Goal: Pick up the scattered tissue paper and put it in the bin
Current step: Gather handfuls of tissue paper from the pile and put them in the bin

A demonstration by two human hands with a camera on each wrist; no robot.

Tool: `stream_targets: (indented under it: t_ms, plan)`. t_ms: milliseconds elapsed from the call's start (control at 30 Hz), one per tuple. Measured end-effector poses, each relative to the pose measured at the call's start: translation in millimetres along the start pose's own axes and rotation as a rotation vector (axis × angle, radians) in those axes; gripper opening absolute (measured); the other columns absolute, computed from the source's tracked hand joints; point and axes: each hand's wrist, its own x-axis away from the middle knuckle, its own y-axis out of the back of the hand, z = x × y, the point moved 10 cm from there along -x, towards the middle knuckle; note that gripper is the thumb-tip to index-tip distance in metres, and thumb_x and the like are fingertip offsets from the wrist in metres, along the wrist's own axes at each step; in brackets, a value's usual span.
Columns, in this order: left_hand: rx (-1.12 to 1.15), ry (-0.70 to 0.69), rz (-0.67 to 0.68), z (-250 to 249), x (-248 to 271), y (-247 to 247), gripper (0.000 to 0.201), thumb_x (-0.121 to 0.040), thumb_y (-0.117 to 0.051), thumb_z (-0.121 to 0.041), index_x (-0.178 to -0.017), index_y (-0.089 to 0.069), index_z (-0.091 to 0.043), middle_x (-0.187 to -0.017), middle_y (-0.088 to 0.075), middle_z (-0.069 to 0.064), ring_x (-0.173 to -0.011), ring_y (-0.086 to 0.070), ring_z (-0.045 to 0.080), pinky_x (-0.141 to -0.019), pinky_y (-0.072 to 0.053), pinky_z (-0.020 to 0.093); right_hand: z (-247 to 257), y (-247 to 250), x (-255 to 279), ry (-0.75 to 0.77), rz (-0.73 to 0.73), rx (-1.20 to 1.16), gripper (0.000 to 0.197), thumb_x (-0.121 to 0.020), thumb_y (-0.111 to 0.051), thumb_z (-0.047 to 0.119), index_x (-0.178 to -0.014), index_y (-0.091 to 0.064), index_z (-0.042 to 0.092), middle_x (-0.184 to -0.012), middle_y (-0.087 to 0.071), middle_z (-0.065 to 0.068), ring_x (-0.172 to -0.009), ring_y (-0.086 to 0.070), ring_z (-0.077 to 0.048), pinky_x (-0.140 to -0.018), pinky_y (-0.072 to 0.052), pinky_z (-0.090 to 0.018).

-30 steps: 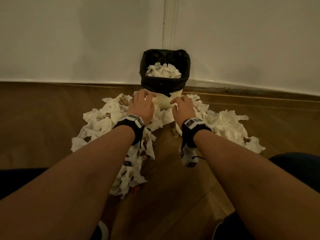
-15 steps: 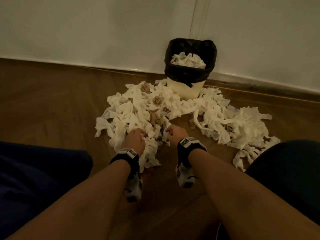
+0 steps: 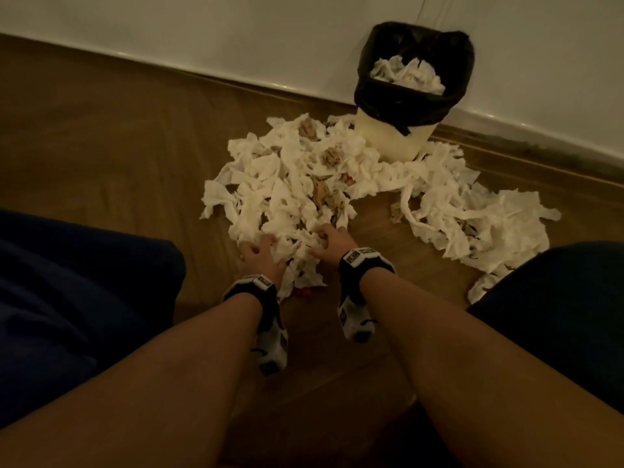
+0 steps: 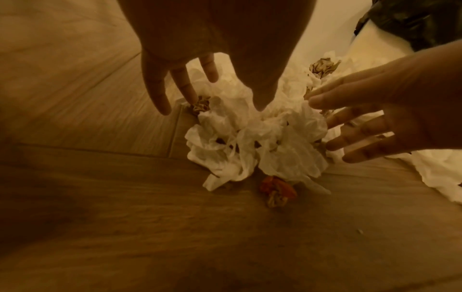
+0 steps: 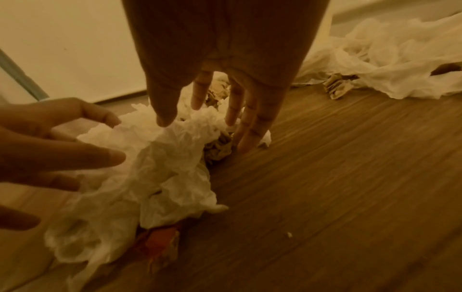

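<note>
Down on the wooden floor (image 3: 101, 146), going from left to right, comes first a dark blue trouser leg (image 3: 67, 298), then the left hand (image 3: 258, 256), which reaches with its fingers (image 4: 156, 94) spread and straight into the near edge of the larger heap of tissue paper (image 3: 287, 184); they touch the white paper but are not curled round any of it. Just beside it the right hand (image 3: 332, 241) does the same from the other side, fingers (image 5: 252, 126) apart and stretched, tips down at the floor against the paper, so that one clump of tissue (image 4: 255, 142) lies between the two hands, neither of which holds it. Both wrists carry a black band with a white camera unit, two in all. At the near foot of that clump lies one small red scrap (image 4: 276, 186), touching the floor. Mixed into the white heap are several brownish crumpled wads (image 3: 332, 157); their exact number cannot be told. Further right a second, looser heap of tissue (image 3: 472, 214) spreads over the floor, joined to the first by strips in front of the one bin (image 3: 391, 140), which stands upright against the white wall (image 3: 202, 25), lined with a black bag (image 3: 412, 106) and already heaped with tissue (image 3: 407, 76). At the far right edge is the other dark trouser leg (image 3: 557, 315).
</note>
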Motion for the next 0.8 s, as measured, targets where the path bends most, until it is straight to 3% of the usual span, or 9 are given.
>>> stream_targets:
  t_ms: [167,267,333,400,500,567,700,800]
  plan:
    - [-0.062,-0.026,0.024,-2,-1,-1,0.048,-0.084,-0.057,-0.036,-0.13,-0.043,-0.033,-0.125,-0.03,0.01,-0.108,-0.041,0.033,-0.092,-0.039,0.038,1,-11,-5,0.054,-0.003,0.103,0.067,-0.078,-0.065,0.049,-0.137,-0.035,0.042,-0.137,-0.02,-0.01,-0.128,-0.035,-0.035,-0.102,-0.042,-0.042]
    - [0.076,0.019,0.001,4,2,0,0.04,-0.083,-0.055,-0.051,-0.111,-0.045,-0.023,-0.122,-0.041,0.012,-0.103,-0.047,0.03,-0.084,-0.04,0.038,6,-19,-6,0.096,0.013,0.236,0.062,-0.078,-0.065,0.05,-0.134,-0.039,0.044,-0.131,-0.021,-0.008,-0.123,-0.037,-0.034,-0.102,-0.043,-0.041]
    - [0.127,0.032,-0.067,7,2,4,0.041,-0.082,-0.055,-0.054,-0.1,-0.041,-0.02,-0.111,-0.048,0.01,-0.093,-0.051,0.028,-0.074,-0.038,0.036,8,-23,-4,0.1,0.012,0.28,0.055,-0.08,-0.067,0.043,-0.131,-0.045,0.038,-0.134,-0.023,-0.009,-0.12,-0.041,-0.034,-0.099,-0.045,-0.04]
    - [0.174,0.077,-0.046,11,3,4,0.039,-0.082,-0.058,-0.049,-0.096,-0.042,-0.017,-0.101,-0.049,0.007,-0.087,-0.052,0.026,-0.07,-0.038,0.036,10,-21,-3,0.096,-0.024,0.279,0.046,-0.082,-0.067,0.031,-0.126,-0.053,0.028,-0.139,-0.029,-0.012,-0.12,-0.044,-0.033,-0.099,-0.045,-0.038]
    - [0.118,0.079,0.095,12,1,-7,0.029,-0.089,-0.056,-0.029,-0.114,-0.053,-0.014,-0.11,-0.046,0.006,-0.096,-0.05,0.026,-0.08,-0.042,0.036,14,-16,-3,0.073,0.004,0.31,0.028,-0.092,-0.054,0.022,-0.118,-0.062,0.015,-0.136,-0.038,-0.014,-0.12,-0.044,-0.031,-0.102,-0.041,-0.035]
    - [-0.004,0.033,0.126,7,-1,-6,0.029,-0.093,-0.049,-0.016,-0.122,-0.055,-0.015,-0.127,-0.045,0.014,-0.111,-0.05,0.034,-0.089,-0.044,0.036,12,-2,-4,0.037,-0.047,0.18,0.024,-0.093,-0.051,0.012,-0.108,-0.069,0.01,-0.129,-0.051,-0.014,-0.115,-0.052,-0.03,-0.098,-0.044,-0.034]
    - [0.113,0.037,0.074,-2,-2,8,0.027,-0.095,-0.045,-0.019,-0.117,-0.06,-0.014,-0.12,-0.058,0.015,-0.106,-0.056,0.031,-0.074,-0.041,0.027,-10,23,-4,-0.069,-0.208,-0.211,0.017,-0.09,-0.053,0.006,-0.094,-0.069,0.011,-0.108,-0.063,-0.008,-0.101,-0.059,-0.024,-0.086,-0.051,-0.034]
    - [0.312,0.024,0.095,-9,-4,10,0.032,-0.094,-0.045,-0.012,-0.122,-0.058,-0.009,-0.124,-0.058,0.016,-0.114,-0.054,0.032,-0.09,-0.044,0.033,-25,20,-3,-0.151,-0.188,-0.563,0.027,-0.091,-0.05,0.002,-0.109,-0.059,0.02,-0.104,-0.057,-0.011,-0.079,-0.059,-0.026,-0.071,-0.055,-0.038]
